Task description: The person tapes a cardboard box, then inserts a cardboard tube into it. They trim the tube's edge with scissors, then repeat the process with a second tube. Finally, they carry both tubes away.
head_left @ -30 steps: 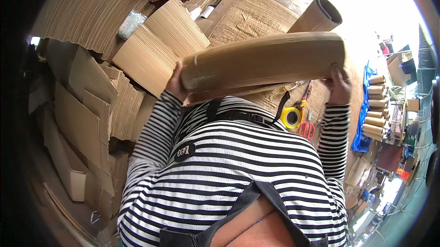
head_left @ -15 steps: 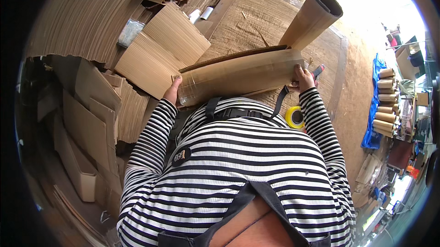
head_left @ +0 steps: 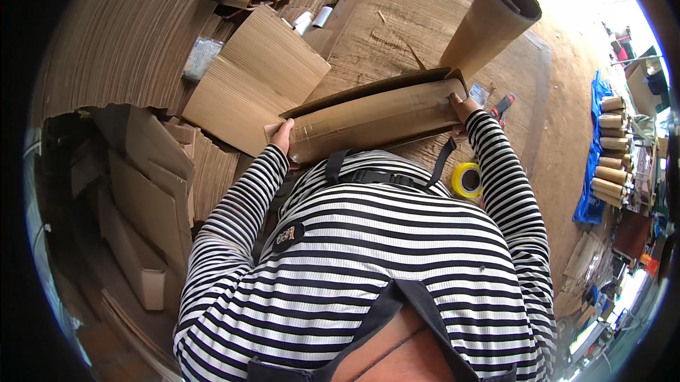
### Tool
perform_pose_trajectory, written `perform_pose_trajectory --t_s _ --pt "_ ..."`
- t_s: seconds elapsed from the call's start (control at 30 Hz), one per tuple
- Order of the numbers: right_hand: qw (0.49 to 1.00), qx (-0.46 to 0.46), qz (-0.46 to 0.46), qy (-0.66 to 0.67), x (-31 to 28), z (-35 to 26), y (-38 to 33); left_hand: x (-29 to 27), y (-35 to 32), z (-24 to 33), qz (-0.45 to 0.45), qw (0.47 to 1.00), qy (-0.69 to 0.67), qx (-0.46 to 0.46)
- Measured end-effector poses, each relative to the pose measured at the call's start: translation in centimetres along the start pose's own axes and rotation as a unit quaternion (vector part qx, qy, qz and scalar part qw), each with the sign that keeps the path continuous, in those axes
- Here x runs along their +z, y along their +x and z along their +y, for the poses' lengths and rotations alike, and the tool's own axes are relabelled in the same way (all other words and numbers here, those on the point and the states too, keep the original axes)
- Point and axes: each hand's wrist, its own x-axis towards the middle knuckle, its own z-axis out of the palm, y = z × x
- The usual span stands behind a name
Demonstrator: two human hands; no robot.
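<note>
A long piece of brown cardboard (head_left: 375, 119), folded or rolled lengthwise, lies across in front of my waist. My left hand (head_left: 282, 138) is closed on its left end, thumb on top. At the right end my right hand (head_left: 463, 106) grips it, fingers partly hidden behind the edge. Clear tape shows near the left end. Beyond its far right corner a thick cardboard tube (head_left: 489, 24) stands on the wooden board (head_left: 375, 24). A roll of yellow tape (head_left: 467, 179) sits by my right forearm. Past my right hand lies a red-and-black handled tool (head_left: 504, 105).
A creased cardboard sheet (head_left: 248, 74) lies at the left, beside tall cardboard stacks (head_left: 106, 42). A clear plastic packet (head_left: 201, 58) and small white rolls (head_left: 322, 16) rest near it. Several rolled cardboard tubes (head_left: 613, 141) lie on a blue sheet (head_left: 589, 169) at the far right.
The cardboard's near face has tilted, so a wider gap shows along its far edge. My right hand has shifted slightly at its end. The whole view has also moved a little.
</note>
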Motion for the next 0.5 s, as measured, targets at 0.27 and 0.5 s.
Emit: perform_pose_trajectory --t_s 0.27,0.5 --pt "0.818 -0.311 -0.045 -0.482 -1.4 4.7 13.9 1.6 -1.4 1.2 0.025 0.989 0.124 -0.073" --pt "0.856 -0.250 -0.016 -0.452 -1.6 7.8 20.3 2.3 -1.1 -0.3 0.001 0.971 0.203 0.124"
